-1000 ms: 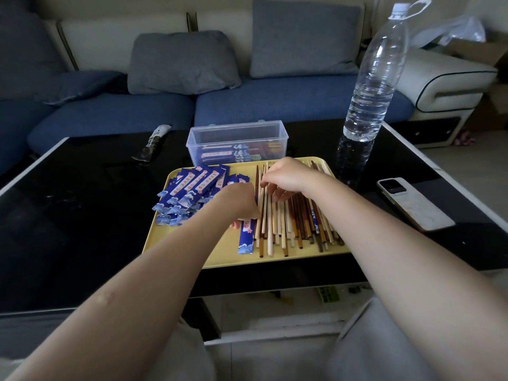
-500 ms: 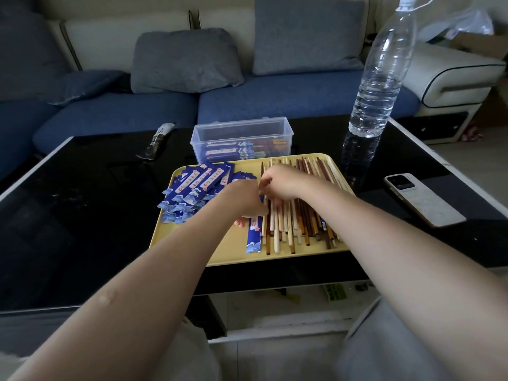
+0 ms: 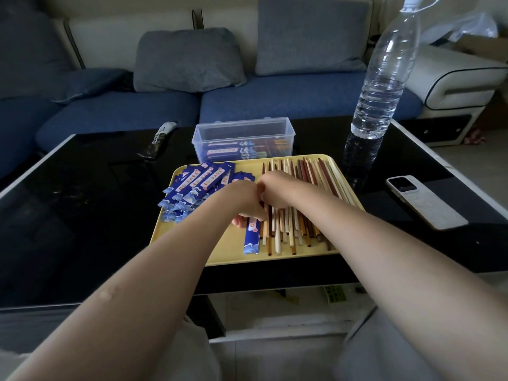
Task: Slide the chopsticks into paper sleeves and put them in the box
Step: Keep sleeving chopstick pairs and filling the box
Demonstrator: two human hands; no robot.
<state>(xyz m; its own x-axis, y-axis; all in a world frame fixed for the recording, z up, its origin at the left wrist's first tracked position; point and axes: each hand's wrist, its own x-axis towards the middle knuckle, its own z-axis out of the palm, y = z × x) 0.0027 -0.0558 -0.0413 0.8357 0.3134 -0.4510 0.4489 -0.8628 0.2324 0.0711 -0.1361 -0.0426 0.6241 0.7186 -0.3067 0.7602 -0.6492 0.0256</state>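
Note:
A yellow tray (image 3: 220, 248) lies on the black table. A pile of blue paper sleeves (image 3: 198, 185) sits on its left part, and many loose wooden chopsticks (image 3: 310, 171) lie on its right part. My left hand (image 3: 244, 200) holds one blue sleeve (image 3: 251, 239), which points toward me. My right hand (image 3: 277, 189) is curled over the left edge of the chopsticks and touches my left hand; its fingertips are hidden. Behind the tray stands a clear plastic box (image 3: 199, 138) with sleeved chopsticks inside.
A tall water bottle (image 3: 382, 86) stands right of the box. A phone (image 3: 423, 202) lies on the table right of the tray. A small dark packet (image 3: 160, 137) lies at the back left. A sofa with cushions is behind the glossy table (image 3: 82, 215).
My right hand has slid left along the chopsticks until it meets my left hand. The left hand kept hold of the sleeve. The view has shifted a little.

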